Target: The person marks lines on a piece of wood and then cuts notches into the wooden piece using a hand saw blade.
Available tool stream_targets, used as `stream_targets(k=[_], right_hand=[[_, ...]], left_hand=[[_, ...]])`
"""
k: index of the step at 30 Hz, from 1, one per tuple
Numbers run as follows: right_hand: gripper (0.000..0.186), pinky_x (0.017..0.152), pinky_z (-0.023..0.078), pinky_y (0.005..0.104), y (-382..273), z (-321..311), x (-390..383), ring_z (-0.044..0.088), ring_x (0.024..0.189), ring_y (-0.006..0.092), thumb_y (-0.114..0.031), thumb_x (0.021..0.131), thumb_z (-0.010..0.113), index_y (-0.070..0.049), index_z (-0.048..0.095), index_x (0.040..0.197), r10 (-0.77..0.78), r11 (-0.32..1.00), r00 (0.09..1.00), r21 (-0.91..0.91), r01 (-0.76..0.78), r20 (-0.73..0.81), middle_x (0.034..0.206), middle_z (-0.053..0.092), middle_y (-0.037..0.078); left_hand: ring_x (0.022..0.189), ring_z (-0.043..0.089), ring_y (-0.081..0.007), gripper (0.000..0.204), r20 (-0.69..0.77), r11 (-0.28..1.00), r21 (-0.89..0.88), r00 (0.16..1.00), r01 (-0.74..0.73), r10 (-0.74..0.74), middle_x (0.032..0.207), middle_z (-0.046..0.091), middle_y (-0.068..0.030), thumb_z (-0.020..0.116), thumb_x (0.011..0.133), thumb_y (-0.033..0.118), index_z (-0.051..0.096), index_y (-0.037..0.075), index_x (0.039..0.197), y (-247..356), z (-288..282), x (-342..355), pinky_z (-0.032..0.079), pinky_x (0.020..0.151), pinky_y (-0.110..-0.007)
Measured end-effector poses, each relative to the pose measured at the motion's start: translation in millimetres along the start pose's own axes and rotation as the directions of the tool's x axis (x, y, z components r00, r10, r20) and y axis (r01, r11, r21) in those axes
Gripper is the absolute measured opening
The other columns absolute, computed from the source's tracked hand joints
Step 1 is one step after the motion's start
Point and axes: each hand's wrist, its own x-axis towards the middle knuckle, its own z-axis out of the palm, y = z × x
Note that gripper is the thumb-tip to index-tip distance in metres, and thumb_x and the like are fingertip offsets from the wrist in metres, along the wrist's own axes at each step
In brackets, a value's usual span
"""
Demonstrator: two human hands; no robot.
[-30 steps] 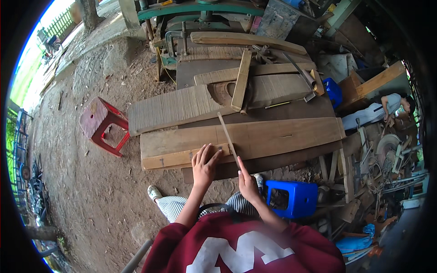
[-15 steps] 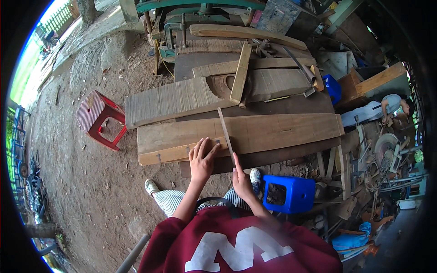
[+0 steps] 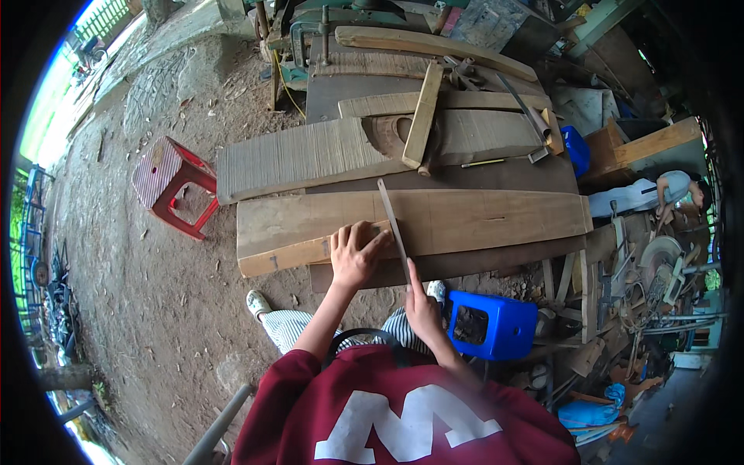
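A narrow light wooden bar (image 3: 288,256) lies along the near edge of a long brown plank (image 3: 496,218). My left hand (image 3: 355,252) grips the bar near its right end, its fingers bent over the wood and the thumb pointing right. My right hand (image 3: 421,306) is closed round the near end of a long, thin flat strip (image 3: 394,219), with the index finger stretched along it. This strip crosses the plank just right of the bar's end, its far tip reaching past the plank's far edge. I cannot tell whether it is a ruler or a blade.
Beyond lies a rough grooved board (image 3: 294,163) with a wooden stick (image 3: 422,120) across it, a pencil (image 3: 482,163) and a square (image 3: 538,155). A red stool (image 3: 177,186) stands left, a blue stool (image 3: 504,327) near right. A person (image 3: 659,194) bends among clutter at right.
The fingers of my left hand have gone from stretched out to bent over the bar. The bar's right end sits a little farther from me. The whole view has shifted slightly.
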Motion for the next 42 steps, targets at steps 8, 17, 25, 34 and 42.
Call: stream_targets(k=[8, 17, 25, 34, 42], right_hand=[[0.055, 0.039, 0.035, 0.0403, -8, -4, -4, 0.048, 0.040, 0.0326, -0.009, 0.084, 0.041, -0.017, 0.018, 0.133, 0.061, 0.995, 0.997, 0.075, -0.064, 0.053, 0.047, 0.047, 0.017], [0.053, 0.042, 0.036, 0.0376, 0, -3, -12, 0.048, 0.043, 0.0291, -0.007, 0.085, 0.040, -0.015, 0.019, 0.133, 0.024, 1.000, 0.998, 0.012, -0.025, 0.062, 0.063, 0.052, 0.021], [0.052, 0.043, 0.038, 0.0386, 6, -10, -42, 0.053, 0.050, 0.0348, -0.005, 0.082, 0.041, -0.013, 0.023, 0.131, -0.017, 0.998, 0.999, 0.056, 0.015, 0.036, 0.066, 0.052, 0.023], [0.048, 0.043, 0.036, 0.0347, 20, -21, -55, 0.048, 0.043, 0.0268, -0.003, 0.082, 0.041, -0.011, 0.029, 0.129, -0.011, 0.998, 0.998, 0.067, 0.007, 0.056, 0.062, 0.050, 0.020], [0.047, 0.053, 0.041, 0.0341, 16, -39, -68, 0.052, 0.062, 0.0278, -0.003, 0.082, 0.041, -0.010, 0.032, 0.127, -0.022, 0.995, 0.998, 0.097, 0.016, 0.055, 0.089, 0.049, 0.018]], left_hand=[[0.084, 0.049, -0.0208, 0.026, -0.006, 0.996, -0.085, 0.999, 0.038, -0.039, 0.094, 0.054, -0.0005, 0.063, 0.063, 0.023, 0.063, 0.028, 0.089, 1, -1, 1, 0.037, 0.069, -0.035], [0.081, 0.050, -0.0202, 0.023, -0.037, 0.999, -0.038, 0.999, 0.037, -0.038, 0.091, 0.055, 0.0004, 0.065, 0.064, 0.030, 0.064, 0.028, 0.088, -4, 2, 1, 0.037, 0.066, -0.034], [0.085, 0.047, -0.0208, 0.027, -0.020, 0.998, -0.012, 0.998, 0.063, -0.064, 0.095, 0.052, -0.0018, 0.062, 0.065, 0.024, 0.062, 0.027, 0.092, -5, 3, -1, 0.034, 0.077, -0.038], [0.083, 0.048, -0.0222, 0.025, -0.052, 0.999, 0.027, 0.999, 0.019, -0.017, 0.092, 0.053, -0.0030, 0.062, 0.067, 0.027, 0.062, 0.028, 0.092, -2, 7, 1, 0.031, 0.085, -0.041], [0.081, 0.051, -0.0213, 0.023, -0.091, 1.000, 0.025, 0.996, 0.004, -0.002, 0.090, 0.055, -0.0021, 0.065, 0.066, 0.030, 0.063, 0.026, 0.089, -5, 6, 3, 0.038, 0.068, -0.035]])
